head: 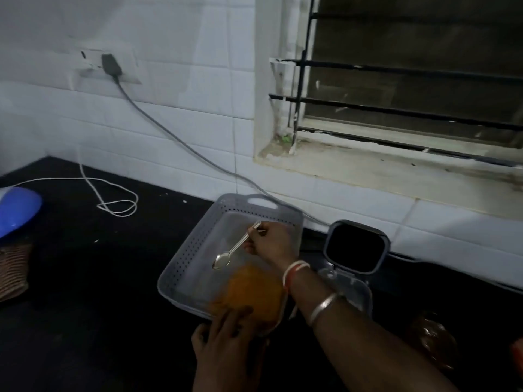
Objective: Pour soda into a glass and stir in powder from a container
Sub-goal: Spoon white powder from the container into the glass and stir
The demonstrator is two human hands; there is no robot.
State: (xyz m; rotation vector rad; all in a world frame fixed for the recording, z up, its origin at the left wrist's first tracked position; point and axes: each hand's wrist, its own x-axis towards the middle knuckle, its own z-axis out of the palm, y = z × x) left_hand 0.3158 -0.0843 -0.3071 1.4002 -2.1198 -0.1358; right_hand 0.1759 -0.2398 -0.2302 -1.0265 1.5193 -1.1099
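- Head view, hands: our right hand (pixel 267 239) pinches the upper handle of the spoon (pixel 235 248) between thumb and fingertips. The bowl tips down toward the glass (pixel 254 292), so we judge this grip is for stirring or dropping in powder. The bowl looks shiny and bare, though blur keeps us from being sure.
- Our left hand (pixel 223 340) curls its fingers round the near side of the glass, probably to steady it while the spoon works. The thumb is hidden.
- The glass holds something orange, so the soda seems already poured. It sits at the near corner of the grey tray (pixel 181 256), and blur hides whether it stands inside or just at the rim.
- The container (pixel 351 284) stands just right of the tray with its lid (pixel 355 247) flipped up, ready for scooping. Our right forearm crosses in front of it.
- Around: a white cable (pixel 113 199) loops on the dark counter (pixel 99 292), well clear. A grey cable (pixel 175 140) runs behind the tray.
- A blue thing (pixel 17 207) sits far left.
- A brownish thing (pixel 433 340) at lower right is too dim to name.
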